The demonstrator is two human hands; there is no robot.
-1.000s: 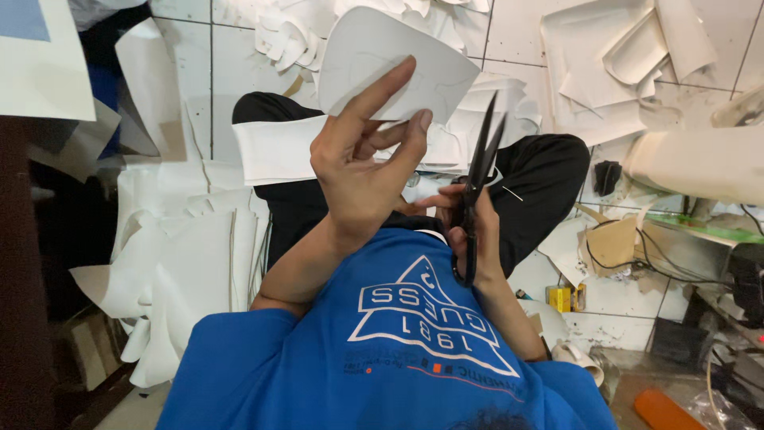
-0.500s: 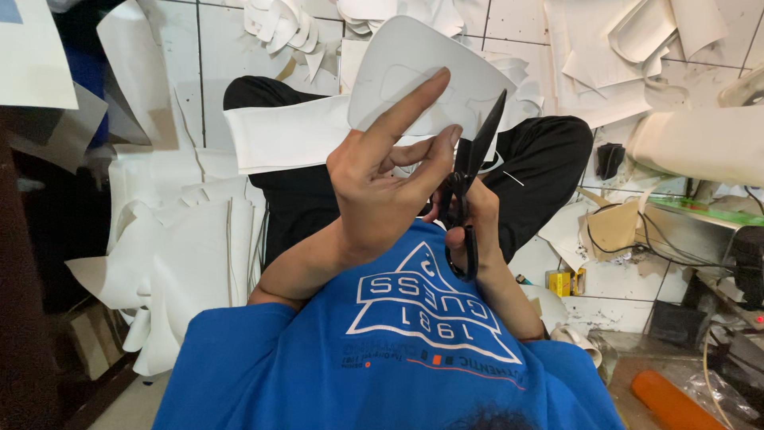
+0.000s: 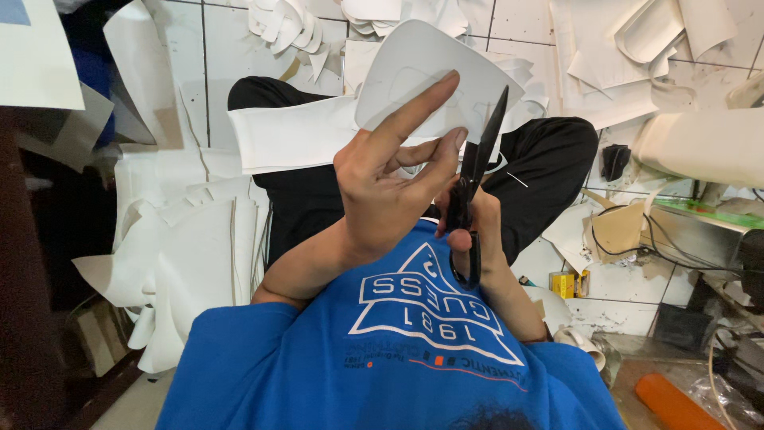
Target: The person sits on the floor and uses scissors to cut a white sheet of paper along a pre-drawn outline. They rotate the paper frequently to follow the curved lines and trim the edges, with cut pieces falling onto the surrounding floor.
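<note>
My left hand (image 3: 390,199) is raised in front of my chest and pinches a rounded white sheet piece (image 3: 414,72) between thumb and fingers, index finger stretched along its face. My right hand (image 3: 481,239) grips black scissors (image 3: 477,159), blades pointing up and lying against the right edge of the piece, nearly closed. A faint outline is drawn on the piece. A long white strip (image 3: 286,135) lies across my lap over black trousers.
White offcuts are piled on the floor at the left (image 3: 191,263) and scattered over the tiles at the top (image 3: 286,24). A small yellow box (image 3: 567,283), brown card (image 3: 621,231), cables (image 3: 660,239) and an orange object (image 3: 672,402) sit at the right. Dark furniture (image 3: 32,279) stands at the left.
The white piece has turned slightly in my left hand and sits a little higher. The scissors stay at its right edge.
</note>
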